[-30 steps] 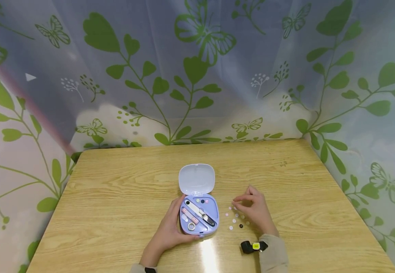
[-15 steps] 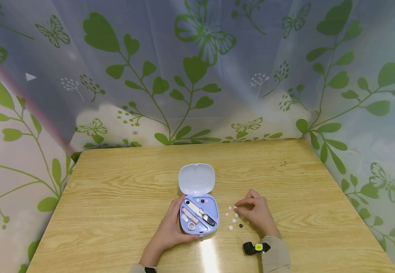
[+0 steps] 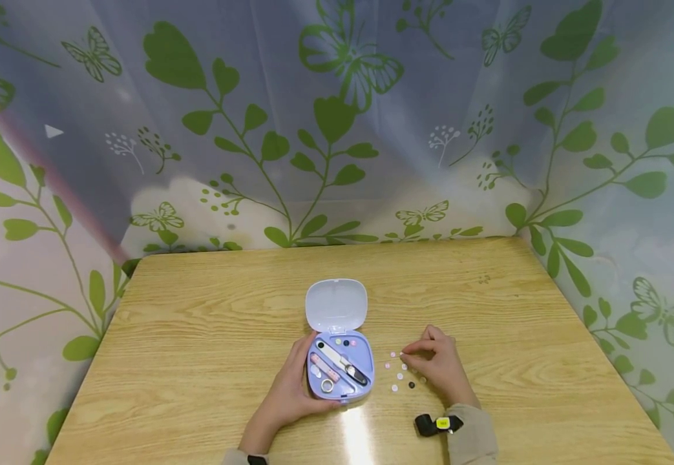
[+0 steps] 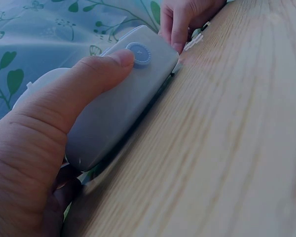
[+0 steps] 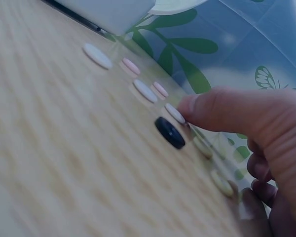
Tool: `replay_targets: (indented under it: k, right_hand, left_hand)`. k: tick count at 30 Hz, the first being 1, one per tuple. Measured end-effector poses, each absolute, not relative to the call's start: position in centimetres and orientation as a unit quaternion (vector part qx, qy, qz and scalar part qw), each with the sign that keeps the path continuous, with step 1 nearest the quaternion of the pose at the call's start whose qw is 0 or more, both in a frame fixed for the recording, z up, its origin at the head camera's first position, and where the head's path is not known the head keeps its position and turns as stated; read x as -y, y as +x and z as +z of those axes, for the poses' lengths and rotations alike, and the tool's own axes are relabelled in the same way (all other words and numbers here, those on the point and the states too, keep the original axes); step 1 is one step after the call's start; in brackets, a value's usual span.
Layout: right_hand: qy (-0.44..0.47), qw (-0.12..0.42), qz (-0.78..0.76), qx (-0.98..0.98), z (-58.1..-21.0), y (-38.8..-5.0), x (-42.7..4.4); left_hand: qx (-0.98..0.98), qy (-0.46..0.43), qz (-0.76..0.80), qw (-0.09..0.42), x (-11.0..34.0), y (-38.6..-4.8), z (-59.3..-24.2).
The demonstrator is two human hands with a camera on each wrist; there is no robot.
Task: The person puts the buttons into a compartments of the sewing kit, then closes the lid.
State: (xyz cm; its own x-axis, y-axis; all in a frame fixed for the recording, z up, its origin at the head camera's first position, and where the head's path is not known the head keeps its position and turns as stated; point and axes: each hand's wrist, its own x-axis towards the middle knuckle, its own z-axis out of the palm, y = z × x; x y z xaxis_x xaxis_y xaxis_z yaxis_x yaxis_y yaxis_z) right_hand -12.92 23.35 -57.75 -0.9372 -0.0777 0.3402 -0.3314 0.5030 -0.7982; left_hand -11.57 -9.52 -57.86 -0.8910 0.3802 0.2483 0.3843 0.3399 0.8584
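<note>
My left hand [image 3: 293, 384] grips the near-left side of a lilac sewing kit box [image 3: 369, 361], whose lid [image 3: 337, 305] stands open. In the left wrist view its thumb presses the round blue knob [image 4: 139, 54] on the box's side. Inside lie a white-and-black tool [image 3: 341, 363], a pink patterned strip [image 3: 324, 367], a ring-shaped piece [image 3: 327, 386] and small buttons [image 3: 346, 343]. To the box's right, my right hand [image 3: 441, 365] pinches a white button at its fingertips, low over the table. A black button [image 5: 169, 132] lies close by; the fingers partly hide other buttons.
Several white and pink buttons [image 3: 395, 388] are scattered on the wooden table [image 3: 226, 310] between box and right hand. A black wrist camera [image 3: 426, 425] sits at the right cuff. Patterned curtains [image 3: 337, 213] border the table's back and sides.
The right hand has moved slightly down and right, its fingertips coming onto a white button. My left hand and the box have stayed in place.
</note>
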Motion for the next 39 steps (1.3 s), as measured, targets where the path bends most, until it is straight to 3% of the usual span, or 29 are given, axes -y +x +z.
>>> replay_targets:
  k: [14,32,39]
  right_hand:
    - [0.124,0.14,0.474,0.861,-57.3,-12.7,-23.2]
    - [0.103,0.093,0.482,0.865,-56.2,-13.2,-23.4]
    - [0.149,0.138,0.454,0.868,-55.6,-13.9,-23.1]
  left_hand:
    - [0.818,-0.231,-0.527,-0.003,9.4,-11.5,-57.8]
    - [0.82,-0.23,-0.524,-0.004,9.5,-11.5,-57.7]
    - [0.818,-0.231,-0.528,-0.005,9.5,-11.5,-57.7]
